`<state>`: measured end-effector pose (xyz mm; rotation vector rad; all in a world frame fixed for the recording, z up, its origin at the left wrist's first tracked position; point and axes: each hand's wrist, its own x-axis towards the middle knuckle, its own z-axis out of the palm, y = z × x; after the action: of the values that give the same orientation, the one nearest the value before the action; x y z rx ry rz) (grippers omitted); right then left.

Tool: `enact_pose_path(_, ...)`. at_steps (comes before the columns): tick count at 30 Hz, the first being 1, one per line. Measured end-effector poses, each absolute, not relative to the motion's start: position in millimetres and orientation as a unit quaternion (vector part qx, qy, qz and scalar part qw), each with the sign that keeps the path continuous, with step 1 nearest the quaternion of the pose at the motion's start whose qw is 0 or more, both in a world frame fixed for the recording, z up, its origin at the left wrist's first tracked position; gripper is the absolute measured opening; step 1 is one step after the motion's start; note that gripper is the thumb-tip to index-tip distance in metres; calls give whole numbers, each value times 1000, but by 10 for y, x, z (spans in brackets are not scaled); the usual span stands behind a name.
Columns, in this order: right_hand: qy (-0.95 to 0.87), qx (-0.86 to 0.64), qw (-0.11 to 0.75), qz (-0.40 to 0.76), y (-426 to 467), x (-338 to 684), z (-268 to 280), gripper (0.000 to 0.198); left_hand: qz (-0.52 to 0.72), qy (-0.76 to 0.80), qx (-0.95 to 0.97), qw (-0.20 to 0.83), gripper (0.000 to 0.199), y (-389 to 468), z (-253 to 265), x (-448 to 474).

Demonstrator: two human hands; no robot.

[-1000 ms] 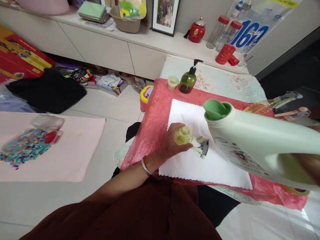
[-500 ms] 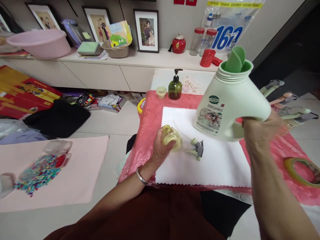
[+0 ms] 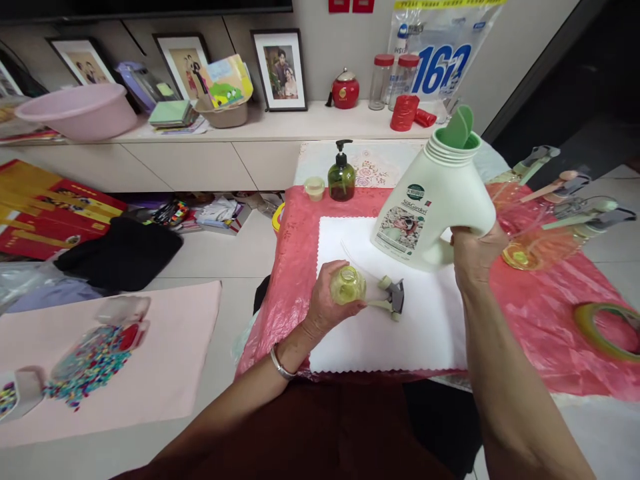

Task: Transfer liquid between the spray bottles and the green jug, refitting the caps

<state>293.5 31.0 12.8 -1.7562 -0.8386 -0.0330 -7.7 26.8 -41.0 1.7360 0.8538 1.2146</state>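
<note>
My left hand (image 3: 327, 300) is wrapped round a small yellow see-through spray bottle (image 3: 349, 285), its uncapped mouth facing up toward me. By its handle, my right hand (image 3: 477, 257) grips a large pale-green detergent jug (image 3: 425, 200). The jug is uncapped, tilts slightly and shows a green pouring spout (image 3: 457, 127) in its neck. Between the hands, a grey-and-cream trigger spray head (image 3: 395, 297) with a thin tube lies on a white scallop-edged mat (image 3: 380, 340). Whether the jug's base touches the mat I cannot tell.
A green pump bottle (image 3: 341, 180) and a small pale cup (image 3: 315, 189) stand behind the mat on the red plastic cover (image 3: 290, 267). Several trigger spray bottles (image 3: 545, 240) and a tape roll (image 3: 607, 330) are at the right. Colourful beads (image 3: 95, 360) lie on a pink sheet at left.
My right hand has brought the jug leftward, closer to the yellow bottle. My left hand has turned the bottle so its mouth faces me more. The camera view has shifted slightly.
</note>
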Motion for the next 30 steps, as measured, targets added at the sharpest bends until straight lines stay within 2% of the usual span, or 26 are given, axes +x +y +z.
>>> enact_pose_path(3,-350,-746,566,10,239,2913,157,38,486,348,676,431,88,256,-418,-76)
enact_pose_path(6,-348,-762,545,31,46,2858,194,41,498,351,608,508,84,263,-447,-70)
enact_pose_path(10,-305,-775,553,8,-311,2692,176,74,528,329,514,591,75,316,-490,-56)
enact_pose_path(13,-291,-771,566,-1,-533,2511,85,75,544,303,456,636,70,357,-464,-50)
enact_pose_path(16,-406,-768,491,56,-669,2325,-20,59,554,290,408,665,65,377,-405,-50)
enact_pose_path(19,-523,-748,392,117,-736,2160,-81,53,557,296,399,665,63,388,-366,-52)
enact_pose_path(25,-597,-749,236,164,-760,1955,-54,69,548,313,422,651,62,410,-288,-60)
enact_pose_path(30,-596,-765,175,169,-748,1870,15,66,534,335,452,631,74,400,-210,-67)
